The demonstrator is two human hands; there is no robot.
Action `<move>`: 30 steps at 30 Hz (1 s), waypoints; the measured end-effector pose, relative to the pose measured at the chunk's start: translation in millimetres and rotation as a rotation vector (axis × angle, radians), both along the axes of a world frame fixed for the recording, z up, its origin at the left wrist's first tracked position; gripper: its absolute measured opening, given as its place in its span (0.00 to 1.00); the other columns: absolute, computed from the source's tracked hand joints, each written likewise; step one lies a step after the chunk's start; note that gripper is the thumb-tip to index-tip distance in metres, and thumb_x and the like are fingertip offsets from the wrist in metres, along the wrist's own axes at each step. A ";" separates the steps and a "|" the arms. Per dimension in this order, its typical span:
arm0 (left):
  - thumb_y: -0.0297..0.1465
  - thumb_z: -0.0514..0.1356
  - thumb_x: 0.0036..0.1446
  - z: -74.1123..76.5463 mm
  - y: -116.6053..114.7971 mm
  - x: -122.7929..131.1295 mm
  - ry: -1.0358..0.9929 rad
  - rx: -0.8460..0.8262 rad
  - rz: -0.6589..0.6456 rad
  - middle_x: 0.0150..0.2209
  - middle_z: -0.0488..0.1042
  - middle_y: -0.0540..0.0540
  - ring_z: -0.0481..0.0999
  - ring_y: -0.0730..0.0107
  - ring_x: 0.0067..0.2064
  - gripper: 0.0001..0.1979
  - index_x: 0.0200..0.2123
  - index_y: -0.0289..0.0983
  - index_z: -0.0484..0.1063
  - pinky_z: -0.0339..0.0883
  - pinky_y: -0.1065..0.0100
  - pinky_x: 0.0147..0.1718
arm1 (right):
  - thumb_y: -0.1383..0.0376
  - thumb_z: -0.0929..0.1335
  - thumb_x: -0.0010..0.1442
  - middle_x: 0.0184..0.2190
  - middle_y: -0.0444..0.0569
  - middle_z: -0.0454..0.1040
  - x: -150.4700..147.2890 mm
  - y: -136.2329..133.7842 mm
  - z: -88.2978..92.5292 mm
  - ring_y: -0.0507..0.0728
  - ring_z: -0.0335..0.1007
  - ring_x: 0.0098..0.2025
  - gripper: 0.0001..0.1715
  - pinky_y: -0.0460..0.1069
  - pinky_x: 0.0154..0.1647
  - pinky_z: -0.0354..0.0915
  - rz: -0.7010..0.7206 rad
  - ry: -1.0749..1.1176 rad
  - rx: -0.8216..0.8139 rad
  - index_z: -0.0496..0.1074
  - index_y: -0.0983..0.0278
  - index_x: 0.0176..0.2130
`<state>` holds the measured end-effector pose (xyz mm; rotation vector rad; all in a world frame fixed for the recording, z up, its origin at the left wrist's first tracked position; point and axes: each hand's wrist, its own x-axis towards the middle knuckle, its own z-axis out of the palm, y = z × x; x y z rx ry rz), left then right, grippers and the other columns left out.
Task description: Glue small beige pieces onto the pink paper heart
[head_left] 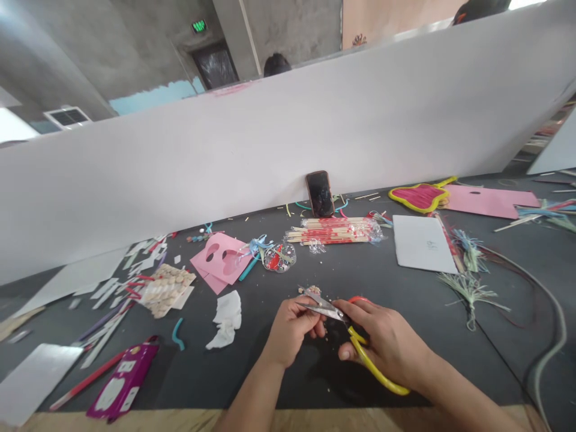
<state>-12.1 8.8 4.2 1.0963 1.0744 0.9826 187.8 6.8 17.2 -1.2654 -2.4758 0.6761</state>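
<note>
My right hand grips a pair of scissors with yellow and red handles, its fingers around the grips. The blades are parted and point left toward my left hand. That hand is closed in a pinch right at the blade tips, and whatever lies between its fingers is too small to make out. Just behind the blades is a small heap of pale and pinkish bits, partly hidden by the scissors. A few tiny crumbs are scattered on the dark table around my hands.
A phone leans on the white partition, behind bundled wooden sticks. Pink cards, crumpled tissue and a purple packet lie left. A white card, tassels and a cable lie right.
</note>
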 end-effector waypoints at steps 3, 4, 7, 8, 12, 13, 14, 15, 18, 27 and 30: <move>0.34 0.60 0.51 -2.1 0.0 0.1 -0.056 -0.025 -0.006 0.16 0.69 0.50 0.65 0.76 0.19 0.10 0.23 0.33 0.73 0.56 0.74 0.20 | 0.46 0.61 0.61 0.44 0.58 0.74 -1.4 -1.7 -2.8 0.63 0.74 0.42 0.35 0.53 0.41 0.68 -0.008 -0.001 -0.014 0.63 0.66 0.58; 0.34 0.60 0.51 -2.2 0.0 0.5 -0.055 -0.029 -0.004 0.16 0.69 0.50 0.65 0.76 0.19 0.10 0.23 0.33 0.73 0.56 0.74 0.20 | 0.47 0.61 0.62 0.43 0.57 0.75 -1.9 -2.4 -3.8 0.63 0.75 0.42 0.33 0.54 0.41 0.68 -0.012 -0.003 -0.012 0.63 0.66 0.58; 0.34 0.60 0.50 -1.6 0.3 2.4 -0.018 -0.026 0.009 0.17 0.68 0.49 0.65 0.75 0.19 0.10 0.22 0.33 0.73 0.56 0.73 0.21 | 0.50 0.61 0.63 0.42 0.57 0.76 -2.6 -3.9 -5.6 0.65 0.75 0.42 0.30 0.54 0.40 0.68 -0.026 -0.019 0.002 0.64 0.65 0.56; 0.34 0.60 0.50 -1.2 0.3 3.2 -0.004 -0.019 0.014 0.17 0.68 0.49 0.65 0.75 0.20 0.10 0.23 0.33 0.72 0.57 0.73 0.21 | 0.50 0.61 0.63 0.42 0.57 0.76 -2.5 -4.0 -5.7 0.65 0.75 0.42 0.29 0.54 0.39 0.68 -0.033 -0.029 0.003 0.64 0.65 0.56; 0.36 0.59 0.53 0.4 -0.3 6.1 0.078 0.051 0.041 0.19 0.68 0.50 0.66 0.74 0.22 0.12 0.23 0.33 0.72 0.58 0.73 0.23 | 0.52 0.62 0.63 0.40 0.54 0.77 -1.8 -2.3 -3.8 0.63 0.76 0.39 0.25 0.51 0.35 0.67 -0.050 -0.006 -0.048 0.65 0.62 0.54; 0.36 0.58 0.54 0.7 -0.6 6.7 0.107 0.074 0.051 0.19 0.68 0.50 0.66 0.74 0.22 0.13 0.24 0.33 0.72 0.59 0.73 0.23 | 0.52 0.62 0.63 0.40 0.53 0.77 -1.6 -1.6 -3.0 0.62 0.76 0.39 0.24 0.50 0.35 0.67 -0.048 0.018 -0.068 0.65 0.62 0.54; 0.37 0.58 0.55 0.9 -1.0 7.1 0.136 0.097 0.060 0.19 0.68 0.50 0.66 0.73 0.23 0.14 0.24 0.34 0.72 0.59 0.73 0.24 | 0.53 0.63 0.63 0.41 0.52 0.77 -1.4 -0.9 -2.3 0.61 0.76 0.39 0.24 0.50 0.35 0.67 -0.045 0.042 -0.085 0.66 0.61 0.54; 0.38 0.58 0.55 1.0 -1.4 7.4 0.158 0.116 0.066 0.20 0.68 0.49 0.67 0.73 0.23 0.14 0.24 0.34 0.72 0.60 0.72 0.24 | 0.53 0.63 0.63 0.41 0.52 0.77 -1.3 -0.3 -1.6 0.60 0.76 0.39 0.23 0.49 0.36 0.67 -0.044 0.062 -0.098 0.66 0.61 0.53; 0.39 0.57 0.56 0.2 -2.0 7.9 0.170 0.146 0.070 0.21 0.68 0.50 0.67 0.73 0.24 0.15 0.25 0.34 0.73 0.60 0.72 0.25 | 0.53 0.63 0.62 0.40 0.51 0.77 -0.8 0.6 0.7 0.59 0.76 0.38 0.22 0.48 0.36 0.66 -0.038 0.085 -0.122 0.66 0.60 0.52; 0.39 0.56 0.58 -1.0 -3.5 6.2 0.181 0.235 0.065 0.23 0.69 0.49 0.69 0.71 0.27 0.16 0.23 0.34 0.70 0.62 0.72 0.28 | 0.53 0.61 0.63 0.37 0.51 0.77 -0.4 -1.9 9.3 0.58 0.75 0.34 0.24 0.47 0.32 0.65 -0.013 0.120 -0.123 0.67 0.61 0.53; 0.40 0.56 0.59 -0.1 -3.7 7.0 0.161 0.208 0.072 0.22 0.69 0.49 0.69 0.71 0.27 0.17 0.24 0.35 0.70 0.62 0.72 0.28 | 0.51 0.62 0.62 0.40 0.55 0.77 0.1 -1.5 6.7 0.60 0.76 0.37 0.27 0.48 0.35 0.66 -0.033 0.111 -0.053 0.65 0.62 0.55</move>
